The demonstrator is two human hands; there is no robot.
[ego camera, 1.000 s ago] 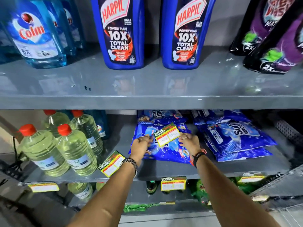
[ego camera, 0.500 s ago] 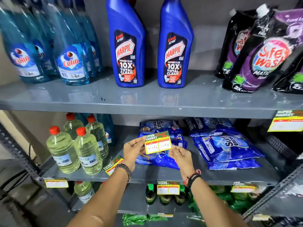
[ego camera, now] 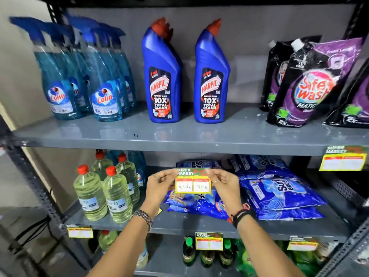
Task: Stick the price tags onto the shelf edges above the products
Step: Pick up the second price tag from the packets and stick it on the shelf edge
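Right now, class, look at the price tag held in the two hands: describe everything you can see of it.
The price tag is a small flat card, seemingly paper. A green top band reads SUPER MARKET; below, a yellow field holds two white boxes with red headers and handwritten numbers. It is held upright, facing the camera, pinched at its upper corners by the left hand and right hand. It hangs in front of the blue detergent packs, below the upper shelf edge, not yet stuck on.

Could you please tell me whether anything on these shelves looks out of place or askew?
Mostly tidy. The purple pouches at the upper right lean on each other instead of standing straight. The price tag on the upper shelf edge at far right hangs well below it. The held tag is not yet stuck on.
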